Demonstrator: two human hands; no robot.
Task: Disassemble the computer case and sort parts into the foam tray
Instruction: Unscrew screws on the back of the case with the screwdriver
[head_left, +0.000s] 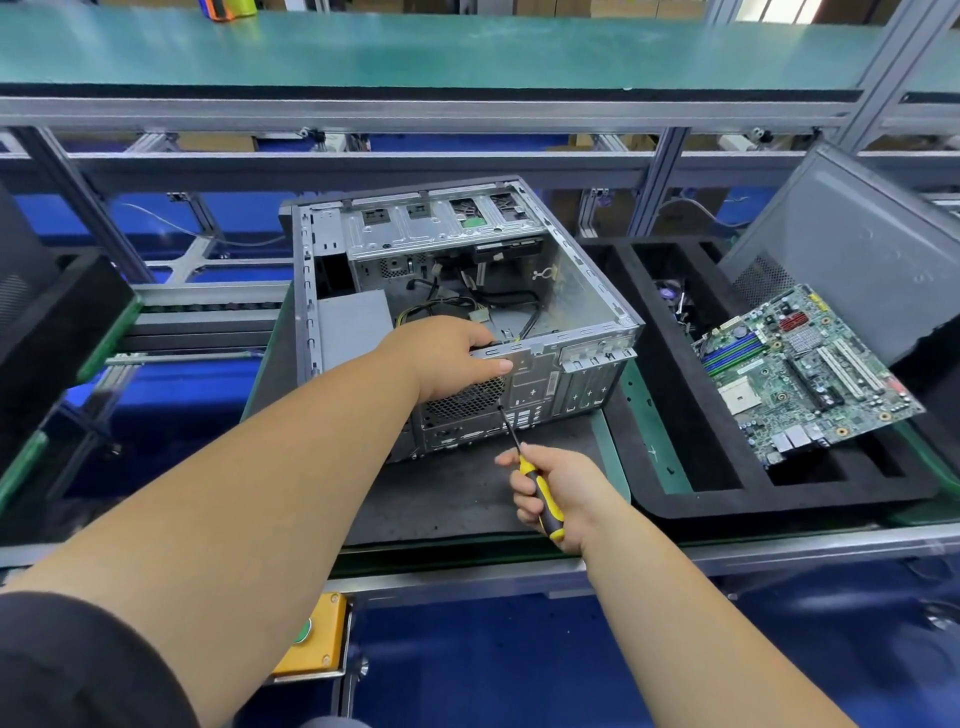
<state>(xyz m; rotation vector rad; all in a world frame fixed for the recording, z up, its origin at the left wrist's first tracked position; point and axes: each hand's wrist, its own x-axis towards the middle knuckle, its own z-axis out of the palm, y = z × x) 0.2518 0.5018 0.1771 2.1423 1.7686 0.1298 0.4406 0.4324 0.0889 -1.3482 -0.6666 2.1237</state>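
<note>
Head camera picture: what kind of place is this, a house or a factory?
Most likely a factory or workshop line where computers get taken apart. An open computer case lies on a metal-framed workbench, a motherboard sits in a black foam tray, and the right hand holds a screwdriver.

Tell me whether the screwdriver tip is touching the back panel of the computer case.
Touching, it seems. The head view shows the screwdriver, held by the right hand, with its tip meeting the computer case rear panel beside the fan grille, no gap visible.
</note>
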